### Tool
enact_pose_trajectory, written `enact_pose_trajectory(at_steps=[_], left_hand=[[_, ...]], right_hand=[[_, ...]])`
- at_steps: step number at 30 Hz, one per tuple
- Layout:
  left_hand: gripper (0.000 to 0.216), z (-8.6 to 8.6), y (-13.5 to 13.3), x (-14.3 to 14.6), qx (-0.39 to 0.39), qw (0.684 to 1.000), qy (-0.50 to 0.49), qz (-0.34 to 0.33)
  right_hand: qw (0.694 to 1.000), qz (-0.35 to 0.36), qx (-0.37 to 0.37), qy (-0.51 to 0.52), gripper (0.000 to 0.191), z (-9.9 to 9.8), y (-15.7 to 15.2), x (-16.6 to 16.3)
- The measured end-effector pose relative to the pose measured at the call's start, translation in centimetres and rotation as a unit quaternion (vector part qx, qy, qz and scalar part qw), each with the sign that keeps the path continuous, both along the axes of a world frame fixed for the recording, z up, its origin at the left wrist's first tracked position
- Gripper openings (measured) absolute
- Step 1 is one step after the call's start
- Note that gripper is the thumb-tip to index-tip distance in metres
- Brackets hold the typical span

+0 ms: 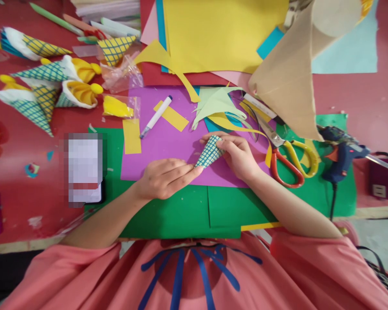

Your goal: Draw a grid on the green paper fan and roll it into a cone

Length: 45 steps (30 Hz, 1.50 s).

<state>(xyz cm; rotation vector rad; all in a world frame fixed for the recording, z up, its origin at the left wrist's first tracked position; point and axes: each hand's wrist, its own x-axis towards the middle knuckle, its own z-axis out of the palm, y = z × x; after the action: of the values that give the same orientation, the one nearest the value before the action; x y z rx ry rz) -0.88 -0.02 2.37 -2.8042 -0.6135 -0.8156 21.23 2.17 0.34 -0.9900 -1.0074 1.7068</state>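
A small cone, pale green with a blue lattice pattern, is held above the purple sheet. My left hand pinches its pointed tip between thumb and fingers. At the wide end, my right hand grips the rim, thumb on the near side and fingers behind. Just right of that hand lie scissors with red and yellow handles. A white marker and a yellow paper strip rest on the purple sheet beyond my hands.
Finished-looking lattice cones lie at the left, near a phone. Light green felt scraps are heaped ahead. A blue glue gun with its cord sits at the right, below a large beige cone. Yellow sheets are stacked at the back.
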Motion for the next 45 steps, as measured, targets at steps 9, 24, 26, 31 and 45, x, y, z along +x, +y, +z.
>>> enact_pose_trajectory(at_steps=[9, 24, 26, 31, 45], left_hand=[[0.027, 0.0, -0.1, 0.1, 0.005, 1.0, 0.0, 0.001], [0.032, -0.3, -0.2, 0.0, -0.002, 1.0, -0.001, 0.006], [0.032, -0.3, -0.2, 0.0, -0.004, 1.0, -0.003, 0.004], [0.033, -0.2, -0.1, 0.0, -0.004, 1.0, -0.005, 0.012], [0.03, -1.5, -0.2, -0.7, -0.092, 0.991, -0.091, 0.039]], right_hand=[[1.0, -0.014, 0.016, -0.003, 0.018, -0.1, 0.0, 0.0], [0.999, -0.031, 0.018, 0.0, 0.015, 0.0, -0.1, -0.1], [0.999, -0.032, 0.024, -0.009, 0.016, 0.1, -0.1, 0.0], [0.998, -0.034, 0.031, -0.031, 0.017, 0.3, 0.0, 0.0], [0.996, -0.08, 0.035, -0.034, 0.02, 0.0, 0.2, 0.2]])
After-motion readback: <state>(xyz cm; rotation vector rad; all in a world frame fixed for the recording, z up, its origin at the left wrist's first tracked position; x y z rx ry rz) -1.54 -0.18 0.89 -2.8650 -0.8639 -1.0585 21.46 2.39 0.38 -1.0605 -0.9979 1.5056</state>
